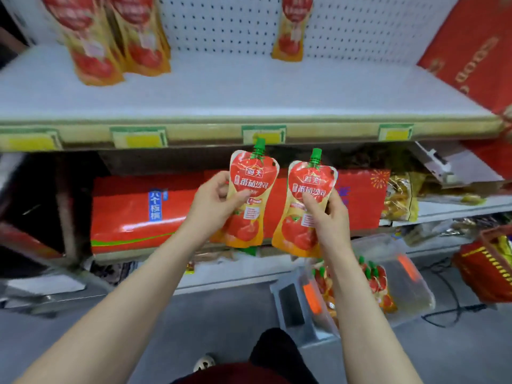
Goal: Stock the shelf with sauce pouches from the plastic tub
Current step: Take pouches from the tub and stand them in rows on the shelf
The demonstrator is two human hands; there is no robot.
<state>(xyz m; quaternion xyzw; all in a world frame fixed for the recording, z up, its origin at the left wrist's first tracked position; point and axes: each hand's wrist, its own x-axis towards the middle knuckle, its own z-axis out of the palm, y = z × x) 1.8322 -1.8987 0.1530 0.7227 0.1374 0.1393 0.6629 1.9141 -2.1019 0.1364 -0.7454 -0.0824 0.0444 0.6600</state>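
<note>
Several sauce pouches (375, 281) stand in the clear plastic tub (415, 297).

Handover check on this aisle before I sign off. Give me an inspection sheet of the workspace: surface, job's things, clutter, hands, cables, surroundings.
Surface: white upper shelf, mostly bare, pegboard behind.
Job's things: pouch group standing at the shelf's left, single pouch at the back; plastic tub on the floor, spare pouches inside.
Clutter: long red box on the lower shelf; red carton leaning at upper right.
Hands: left hand holds the left pouch; right hand holds the right pouch; both upright, below the shelf edge.
Cables: black cable on the floor beside the tub.
Surroundings: grey floor; red basket at right.
</note>
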